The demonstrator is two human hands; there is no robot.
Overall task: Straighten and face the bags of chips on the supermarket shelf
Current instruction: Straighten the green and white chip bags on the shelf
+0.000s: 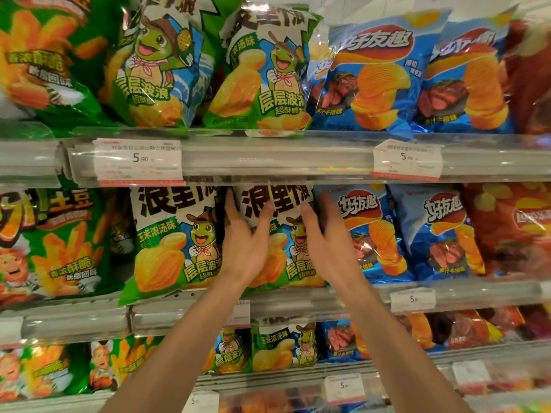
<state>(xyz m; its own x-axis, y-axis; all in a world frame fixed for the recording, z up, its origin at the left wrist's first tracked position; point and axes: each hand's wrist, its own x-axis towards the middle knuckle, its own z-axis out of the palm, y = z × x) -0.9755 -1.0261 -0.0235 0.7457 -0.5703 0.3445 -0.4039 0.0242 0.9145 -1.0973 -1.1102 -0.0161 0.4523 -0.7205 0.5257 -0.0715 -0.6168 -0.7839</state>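
Observation:
A green-and-white turtle chip bag (pixel 278 204) stands upright on the middle shelf, its front facing out. My left hand (pixel 246 236) holds its left edge, fingers behind the side and thumb across the front. My right hand (pixel 323 234) holds its right edge, fingers reaching between it and the blue steak chip bag (pixel 369 231). A second turtle bag (pixel 176 239) stands just left, its bottom corner hanging over the shelf lip.
The upper shelf rail (pixel 268 156) with price tags sits just above my hands. Green fry bags (pixel 56 242) fill the left, blue and red bags (pixel 507 231) the right. More bags line the top shelf (pixel 262 70) and lower shelf (pixel 283 344).

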